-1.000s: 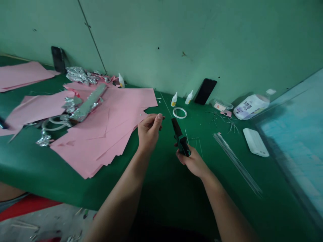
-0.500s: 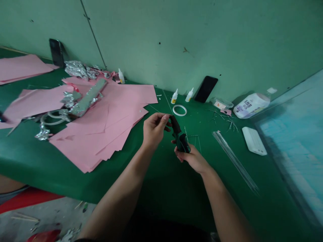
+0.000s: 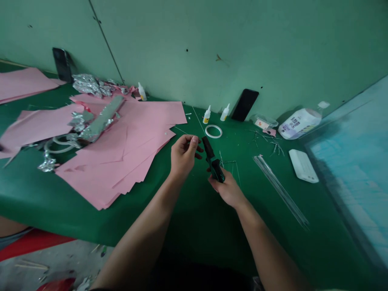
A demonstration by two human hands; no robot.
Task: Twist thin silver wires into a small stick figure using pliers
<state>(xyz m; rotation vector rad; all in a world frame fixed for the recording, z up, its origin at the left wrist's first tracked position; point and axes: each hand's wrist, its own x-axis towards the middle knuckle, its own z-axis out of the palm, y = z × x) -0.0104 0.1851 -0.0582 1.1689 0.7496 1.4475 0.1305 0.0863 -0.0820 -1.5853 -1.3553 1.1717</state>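
Note:
My right hand [image 3: 226, 186] is wrapped round a black and green hand tool [image 3: 214, 163], whose dark tip points up and to the left. Just left of that tip is my left hand [image 3: 184, 155], its thumb and forefinger pinched together; what they hold, if anything, is too small to make out. Thin bent wires [image 3: 232, 162] lie on the green table right of the tool. Beyond my hands is a white ring [image 3: 214, 131], with two small white bottles [image 3: 206, 114] [image 3: 224, 112] behind it.
Pink sheets [image 3: 142, 133] and crumpled foil [image 3: 87, 84] spread to the left. At right lie straight wires [image 3: 281, 192], a white box [image 3: 303, 166] and a larger bottle [image 3: 299, 123]. A black phone [image 3: 245, 105] leans on the wall.
The tool's tip has come away from my left fingers, leaving a small gap. The whole view has shifted slightly.

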